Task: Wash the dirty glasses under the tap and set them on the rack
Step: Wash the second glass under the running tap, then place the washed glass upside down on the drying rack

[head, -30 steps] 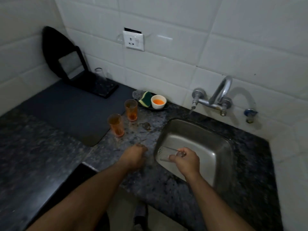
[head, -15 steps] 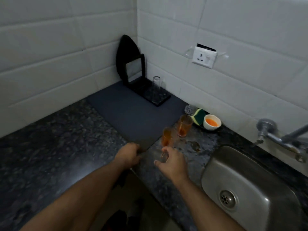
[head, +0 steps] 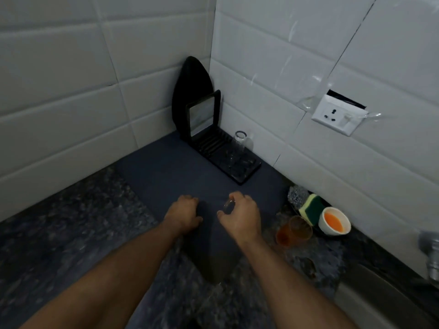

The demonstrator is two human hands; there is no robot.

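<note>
**Washed glass leaving sink, heading for rack**

While a second ago it hung over the sink, the right hand (head: 240, 216) now hovers over the dark mat (head: 166, 167), fingers curled round a clear glass (head: 228, 206). Left hand (head: 184, 213) sits just beside it, knuckles bent, holding nothing I can see. My read: rinse done, placement next. Ahead of the hands: one rack (head: 228, 157), one clean glass (head: 238, 144) already on it. Right of the right hand: dirty orange glasses (head: 293, 231), apparently two overlapping, one sponge (head: 312, 206), one white bowl (head: 335, 220).
</note>
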